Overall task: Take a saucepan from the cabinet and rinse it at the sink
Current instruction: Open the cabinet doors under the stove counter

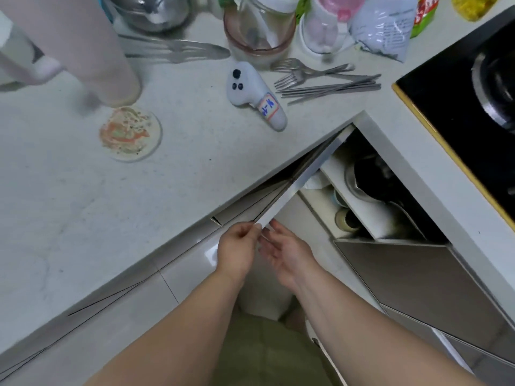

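Left hand (237,246) pinches flat cabinet door (301,179) edge.

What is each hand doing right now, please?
Left hand: pinching the edge of the cabinet door.
Right hand: open, fingers relaxed beside the door, holding nothing.

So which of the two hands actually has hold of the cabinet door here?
The left hand: its fingers pinch the free edge of the cabinet door. The right hand lies just beside it, fingers straight, gripping nothing.
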